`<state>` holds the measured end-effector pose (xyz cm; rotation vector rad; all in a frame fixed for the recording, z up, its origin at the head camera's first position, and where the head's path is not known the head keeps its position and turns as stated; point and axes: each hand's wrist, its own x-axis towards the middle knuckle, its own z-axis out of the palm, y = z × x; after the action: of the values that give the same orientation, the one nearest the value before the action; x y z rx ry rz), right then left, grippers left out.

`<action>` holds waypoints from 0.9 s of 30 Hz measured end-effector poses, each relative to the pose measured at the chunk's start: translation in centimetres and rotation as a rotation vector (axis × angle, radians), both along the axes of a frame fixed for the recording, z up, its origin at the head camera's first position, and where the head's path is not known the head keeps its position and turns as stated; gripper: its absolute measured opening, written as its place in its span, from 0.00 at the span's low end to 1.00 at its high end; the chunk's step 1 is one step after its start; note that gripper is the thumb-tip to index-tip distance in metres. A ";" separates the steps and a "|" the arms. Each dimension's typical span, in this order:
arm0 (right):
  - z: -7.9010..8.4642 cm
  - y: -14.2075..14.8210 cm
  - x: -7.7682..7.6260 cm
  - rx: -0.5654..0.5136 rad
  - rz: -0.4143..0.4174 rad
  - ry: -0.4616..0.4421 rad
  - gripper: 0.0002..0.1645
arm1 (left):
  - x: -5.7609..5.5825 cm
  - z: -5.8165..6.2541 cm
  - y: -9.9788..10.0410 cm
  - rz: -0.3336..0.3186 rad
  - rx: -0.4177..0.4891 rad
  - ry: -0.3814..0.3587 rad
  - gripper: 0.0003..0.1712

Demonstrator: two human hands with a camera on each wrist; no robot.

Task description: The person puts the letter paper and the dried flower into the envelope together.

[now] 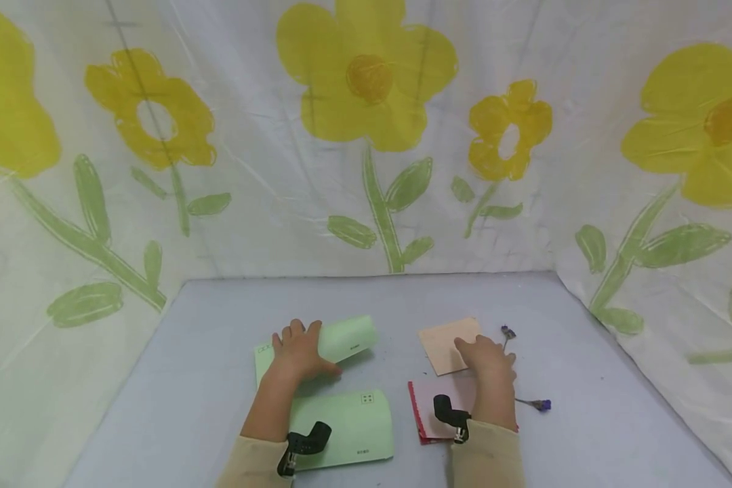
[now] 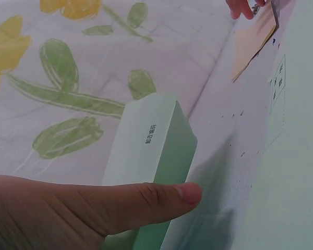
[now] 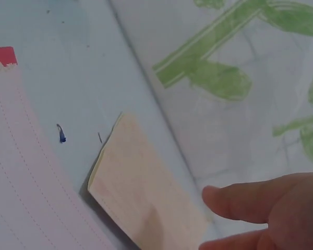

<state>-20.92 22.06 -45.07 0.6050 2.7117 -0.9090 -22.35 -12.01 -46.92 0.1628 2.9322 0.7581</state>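
Observation:
My left hand (image 1: 299, 349) lies spread across the upper pale green envelope (image 1: 341, 339), whose right end curves up off the table. In the left wrist view its straight thumb (image 2: 161, 203) crosses that envelope's edge. A second green envelope (image 1: 348, 434) lies nearer, below my left forearm. My right hand (image 1: 488, 356) is at the right side of a peach-coloured square of paper (image 1: 442, 349), fingers loosely extended. The right wrist view shows its fingertips (image 3: 216, 198) close to the edge of that paper. Printed characters mark both envelopes.
Pink lined paper (image 3: 31, 172) with red edges lies partly under my right forearm. A dried flower (image 1: 508, 332) is beyond my right hand, and a purple one (image 1: 543, 404) is right of the wrist. A flower-painted curtain (image 1: 250, 224) borders the grey table (image 1: 177, 379).

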 end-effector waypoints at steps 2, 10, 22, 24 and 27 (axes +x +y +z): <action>-0.2 0.2 0.0 0.001 -0.002 -0.004 0.45 | 0.0 0.1 0.0 -0.001 0.004 0.000 0.61; -1.3 1.3 0.1 0.024 -0.023 0.006 0.45 | 0.0 0.2 0.1 -0.014 -0.007 0.008 0.61; -1.0 0.5 -0.2 0.155 0.061 -0.001 0.31 | 0.2 0.4 -0.1 -0.020 0.010 0.005 0.60; -1.2 0.3 -0.2 0.156 0.027 0.029 0.27 | 0.2 0.4 -0.1 -0.024 0.008 0.013 0.60; -1.5 0.1 -0.4 0.174 -0.030 0.057 0.24 | 0.2 0.5 0.0 -0.030 0.010 0.021 0.60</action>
<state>-21.29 22.17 -46.61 0.6638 2.8614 -0.7119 -22.17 -12.00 -46.46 0.2170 2.9390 0.7713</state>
